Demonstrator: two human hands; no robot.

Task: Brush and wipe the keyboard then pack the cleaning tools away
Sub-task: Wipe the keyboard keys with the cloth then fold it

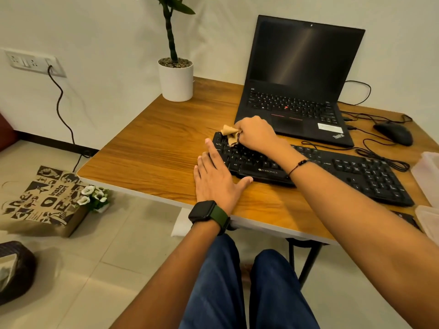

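A black keyboard (332, 169) lies across the wooden table (154, 150), in front of an open black laptop (297, 74). My right hand (257, 132) grips a small tan cloth (230, 134) and holds it on the keys at the keyboard's far left corner. My left hand (217, 179) lies flat with straight fingers against the keyboard's left end, thumb along its front edge. No brush is in view.
A white pot with a plant (175, 79) stands at the table's back left corner. A black mouse (394, 132) and cables lie at the right. Translucent plastic containers (427, 176) sit at the right edge. A paper bag (45, 200) lies on the floor.
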